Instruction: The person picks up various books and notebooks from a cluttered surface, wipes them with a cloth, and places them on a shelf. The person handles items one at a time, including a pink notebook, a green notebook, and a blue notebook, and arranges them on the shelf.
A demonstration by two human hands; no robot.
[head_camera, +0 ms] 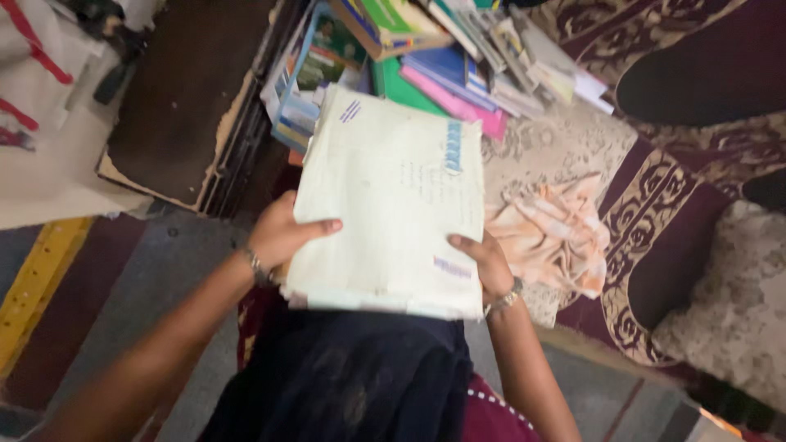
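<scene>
Above the lap, left hand (282, 233) and right hand (485, 263) each close their grip on a pale folder (393, 205), steadying it flat from both sides.

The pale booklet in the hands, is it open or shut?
Shut: the pale booklet shows only its cover, held at both edges by the left hand and right hand.

- A pale cream paper bundle (393, 205), with small blue marks, lies between the left hand (282, 233) and right hand (487, 266).
- Just right of the right hand, a peach cloth (548, 233) streaked white.
- Beyond both hands, stacked books (426, 65) in green, pink and blue.
- Under the cloth, a maroon carpet (655, 213) with beige scrollwork.
- Silver bracelets on both wrists.
</scene>
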